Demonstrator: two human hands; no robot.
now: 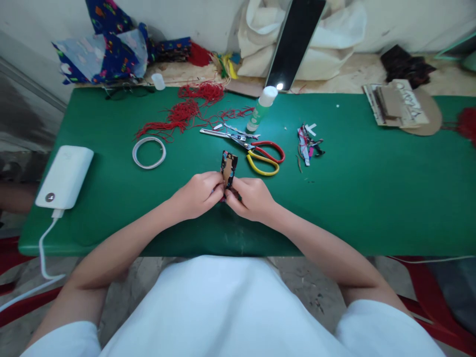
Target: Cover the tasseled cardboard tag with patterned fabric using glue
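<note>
Cardboard piece [228, 169], narrow and edged with dark patterned cloth, stands out above the fingertips near the front edge of the green surface [364, 198], at about the middle of its length. Both hands grip it at its lower end: the left hand [203, 194] pinches from the left with fingers curled in, and the right hand [253, 198] pinches from the right, thumb and fingers bent around the cloth. The fingers hide its lowest part.

Just beyond the right hand lie scissors [246, 146] with one red and one yellow handle, their blades pointing left. Behind them a glue stick [260, 111] with a white cap stands upright, near a tangle of red string [182, 111]. A white ring [149, 166] lies to the left of the scissors, and a small heap of scraps [305, 146] lies to their right. At the far left is a white power bank [67, 176] with a cable plugged in. A phone [296, 44] leans against a pale cloth bag [334, 54] at the back.
</note>
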